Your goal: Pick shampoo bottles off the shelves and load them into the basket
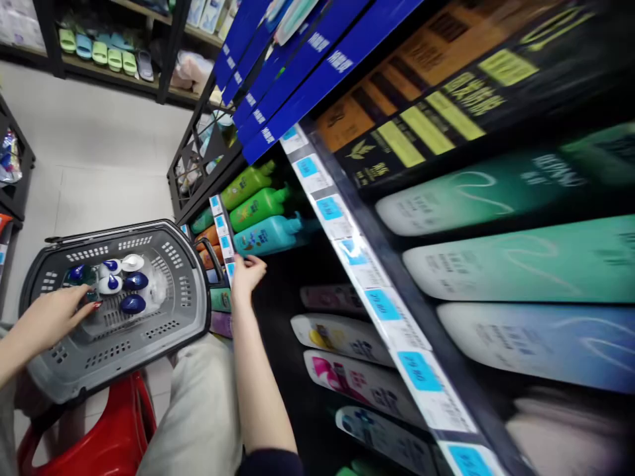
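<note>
A grey plastic shopping basket [171, 324] stands at the lower left with several bottles inside. They have white or dark blue tops, among them a white bottle [133, 263] and a dark blue cap [133, 304]. My left hand [62, 317] reaches over the basket's left side, thumb and fingers apart, beside a dark teal bottle [84, 274]. At the shelf, the fingers of my right hand [247, 274] bend over the price-label edge [225, 244]. Just above that hand lies a light blue pump bottle [268, 235], with a green pump bottle [258, 208] beyond it.
A red plastic stool [112, 436] is under the basket. Shampoo-like bottles [526, 258] fill the shelf on the right, behind a long price-label strip [367, 284]. Blue display boxes [317, 59] jut out above. Slippers [106, 56] sit on a far rack across the pale floor [109, 158].
</note>
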Available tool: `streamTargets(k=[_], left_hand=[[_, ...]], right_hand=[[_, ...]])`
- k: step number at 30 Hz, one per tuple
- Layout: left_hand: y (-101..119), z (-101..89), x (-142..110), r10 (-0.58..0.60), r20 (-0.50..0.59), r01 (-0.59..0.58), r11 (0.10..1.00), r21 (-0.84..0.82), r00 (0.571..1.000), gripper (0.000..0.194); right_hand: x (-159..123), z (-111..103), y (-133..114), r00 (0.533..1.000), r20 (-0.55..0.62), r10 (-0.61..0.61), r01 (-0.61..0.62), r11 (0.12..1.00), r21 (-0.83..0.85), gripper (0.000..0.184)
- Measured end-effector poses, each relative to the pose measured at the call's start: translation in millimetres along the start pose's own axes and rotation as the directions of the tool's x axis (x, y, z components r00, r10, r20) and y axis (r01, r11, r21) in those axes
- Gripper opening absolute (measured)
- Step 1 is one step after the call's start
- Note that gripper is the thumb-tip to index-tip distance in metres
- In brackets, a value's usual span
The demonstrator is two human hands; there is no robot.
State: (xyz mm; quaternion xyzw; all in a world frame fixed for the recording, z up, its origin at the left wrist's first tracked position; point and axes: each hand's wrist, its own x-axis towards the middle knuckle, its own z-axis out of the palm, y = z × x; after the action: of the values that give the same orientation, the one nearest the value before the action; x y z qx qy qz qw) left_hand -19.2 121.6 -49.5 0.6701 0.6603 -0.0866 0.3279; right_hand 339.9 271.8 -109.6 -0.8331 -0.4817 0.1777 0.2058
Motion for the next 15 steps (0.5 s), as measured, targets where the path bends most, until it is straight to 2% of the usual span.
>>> streamTargets(k=[1,2,4,6,8,9,11,12,15], left_hand=[[1,0.2,0,0.003,0.002,-0.003,1.000,0.016,1.000,0.054],[1,1.6,0,0.009,-0.001,-0.008,1.000,0.029,1.000,0.053],[-2,5.9,1,0.023,-0.010,-0.023,0.999,0.046,1.000,0.053],[-4,9.6,1,0.033,-0.014,-0.033,0.999,0.040,0.999,0.055],[-5,11.4,0,0.041,-0.017,-0.041,0.999,0.011,0.999,0.057],[-6,11.7,-1,0.039,-0.018,-0.039,0.999,-0.007,0.999,0.059],[-9,12.3,-2,0.016,-0.004,-0.016,0.999,-0.040,1.000,0.063],[-11,13.1,-2,-0.005,0.009,0.006,0.999,-0.049,1.000,0.065],[-21,19.5,4,-0.062,0.048,0.065,0.996,-0.065,0.997,0.071]], right_hand=[[-24,16,-2,0.980,0.153,-0.128,0.135,0.990,-0.033,0.044],[-48,35,-4,0.910,0.327,-0.253,0.281,0.959,-0.041,0.043],[-95,76,-9,0.679,0.617,-0.398,0.521,0.853,-0.023,0.061],[-131,115,-14,0.474,0.766,-0.434,0.686,0.728,-0.012,0.077],[-153,145,-19,0.337,0.837,-0.432,0.796,0.606,-0.008,0.069],[-160,156,-21,0.296,0.859,-0.419,0.831,0.555,-0.016,0.058],[-167,174,-21,0.265,0.890,-0.372,0.873,0.483,-0.058,0.034],[-169,181,-20,0.273,0.898,-0.346,0.884,0.459,-0.092,0.028],[-169,199,-11,0.300,0.902,-0.310,0.902,0.399,-0.163,0.032]])
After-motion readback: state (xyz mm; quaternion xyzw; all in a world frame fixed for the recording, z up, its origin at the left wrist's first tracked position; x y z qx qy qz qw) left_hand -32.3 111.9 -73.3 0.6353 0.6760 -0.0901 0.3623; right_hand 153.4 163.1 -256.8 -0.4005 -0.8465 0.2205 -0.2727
